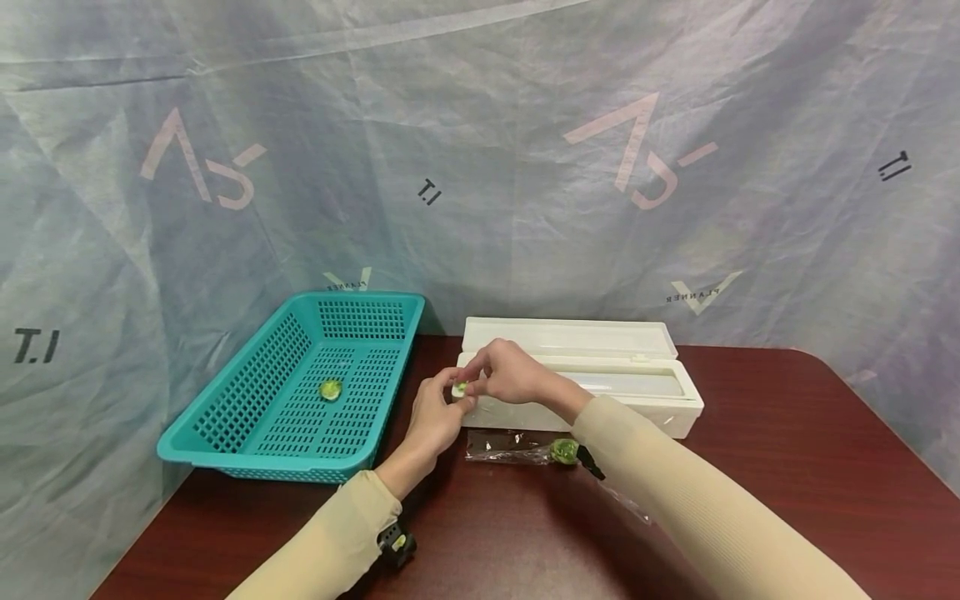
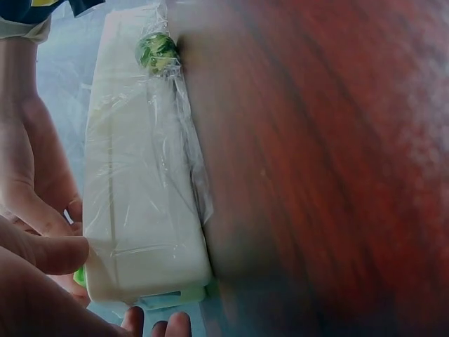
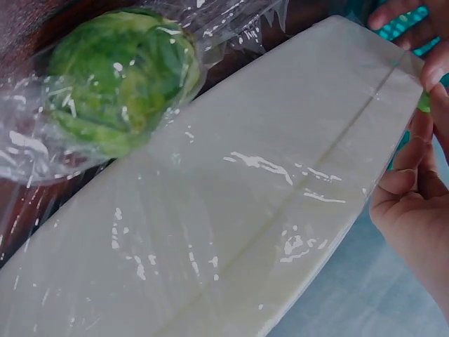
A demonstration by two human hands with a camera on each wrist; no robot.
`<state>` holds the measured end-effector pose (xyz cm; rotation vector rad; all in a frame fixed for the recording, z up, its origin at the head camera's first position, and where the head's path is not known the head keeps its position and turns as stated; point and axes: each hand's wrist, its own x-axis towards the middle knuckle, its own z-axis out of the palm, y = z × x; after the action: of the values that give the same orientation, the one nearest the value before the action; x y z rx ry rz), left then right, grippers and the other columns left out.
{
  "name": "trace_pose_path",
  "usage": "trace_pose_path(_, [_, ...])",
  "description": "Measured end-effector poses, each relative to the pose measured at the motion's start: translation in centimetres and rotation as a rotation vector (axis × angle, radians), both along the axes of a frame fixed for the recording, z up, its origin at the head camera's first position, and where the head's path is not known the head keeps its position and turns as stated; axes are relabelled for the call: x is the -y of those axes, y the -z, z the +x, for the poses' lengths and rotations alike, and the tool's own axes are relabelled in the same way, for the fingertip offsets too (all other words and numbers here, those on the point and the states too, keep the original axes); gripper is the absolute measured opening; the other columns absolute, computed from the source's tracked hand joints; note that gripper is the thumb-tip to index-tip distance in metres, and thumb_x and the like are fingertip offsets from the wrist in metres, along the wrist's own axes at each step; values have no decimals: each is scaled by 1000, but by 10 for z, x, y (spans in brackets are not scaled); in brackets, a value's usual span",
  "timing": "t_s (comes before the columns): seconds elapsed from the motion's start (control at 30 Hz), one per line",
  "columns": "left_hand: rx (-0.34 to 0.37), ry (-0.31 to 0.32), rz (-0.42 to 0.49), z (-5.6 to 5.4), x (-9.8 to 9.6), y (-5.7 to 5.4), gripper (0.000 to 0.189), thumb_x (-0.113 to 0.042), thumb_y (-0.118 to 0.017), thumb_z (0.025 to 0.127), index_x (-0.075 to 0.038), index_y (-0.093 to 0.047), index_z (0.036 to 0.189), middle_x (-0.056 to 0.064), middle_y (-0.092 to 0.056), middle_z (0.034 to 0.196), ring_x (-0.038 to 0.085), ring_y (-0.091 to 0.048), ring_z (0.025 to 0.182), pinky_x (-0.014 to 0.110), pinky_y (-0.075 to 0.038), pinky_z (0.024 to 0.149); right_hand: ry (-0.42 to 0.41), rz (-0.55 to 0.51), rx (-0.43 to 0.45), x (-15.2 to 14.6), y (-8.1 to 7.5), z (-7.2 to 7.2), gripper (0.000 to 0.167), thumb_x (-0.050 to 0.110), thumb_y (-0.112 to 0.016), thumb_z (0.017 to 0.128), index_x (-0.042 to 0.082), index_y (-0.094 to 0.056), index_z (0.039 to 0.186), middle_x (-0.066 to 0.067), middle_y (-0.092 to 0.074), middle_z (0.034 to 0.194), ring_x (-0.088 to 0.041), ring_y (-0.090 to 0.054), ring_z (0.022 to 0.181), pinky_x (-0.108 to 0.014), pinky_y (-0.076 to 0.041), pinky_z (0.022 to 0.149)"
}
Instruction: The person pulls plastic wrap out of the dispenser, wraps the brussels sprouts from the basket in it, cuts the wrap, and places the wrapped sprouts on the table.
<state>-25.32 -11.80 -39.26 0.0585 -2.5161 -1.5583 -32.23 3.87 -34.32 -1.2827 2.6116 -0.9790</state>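
Note:
A white cling film dispenser box [image 1: 577, 417] stands with its lid raised, a roll of film [image 1: 626, 384] inside. At its left end my left hand [image 1: 435, 417] holds the corner, the thumb against the side in the left wrist view. My right hand [image 1: 513, 372] reaches over the box to that same end and pinches a small bright green piece [image 3: 424, 103], mostly hidden by fingers. Clear cling film [image 2: 158, 140] drapes down the box front onto the table. A Brussels sprout [image 3: 123, 81] lies under the film in front of the box.
Left of the box stands a teal plastic basket [image 1: 408, 367] with one Brussels sprout [image 1: 330, 389] on its floor. The dark red wooden table [image 1: 765, 433] extends to the right. A grey printed curtain [image 1: 480, 167] hangs behind.

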Motion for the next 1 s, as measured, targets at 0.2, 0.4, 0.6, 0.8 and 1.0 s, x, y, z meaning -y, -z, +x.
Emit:
trace_pose_path(0.2, [8,7,4,-2,0,0,34,-9,-72,97,-9,-70,130,16,-55,132,30,-52,114,48,-43,95,8,-3,10,-4,1,1,14,4,-78,94,2,-82,107,-6,-77,98,-5,-41,53,-23,-41,57])
trace_pose_path(0.4, [15,7,16,-2,0,-2,30,-9,-73,95,-8,-72,126,14,-55,127,28,-53,108,42,-44,88,19,-13,15,-5,2,0,15,5,-79,94,1,-82,108,-10,-78,105,-5,-38,50,-24,-42,60])
trace_pose_path(0.6, [16,4,32,-3,0,-3,27,-7,-75,93,-6,-74,120,15,-56,127,27,-55,109,41,-46,87,20,-31,20,-8,5,-2,14,4,-80,93,2,-83,107,-8,-78,102,-5,-37,49,-23,-40,58])
trace_pose_path(0.8, [30,13,37,-4,1,-4,27,-6,-75,93,-5,-75,121,13,-59,125,25,-59,104,37,-48,83,18,-45,24,-10,5,-2,15,3,-81,92,1,-83,106,-4,-76,90,-5,-39,51,-23,-38,55])
trace_pose_path(1.0, [47,22,55,-6,3,-5,27,-7,-75,93,-6,-75,120,9,-70,112,24,-61,99,37,-47,82,24,-51,27,-11,6,-3,15,3,-82,91,1,-83,106,-3,-75,90,-4,-44,53,-23,-38,54])
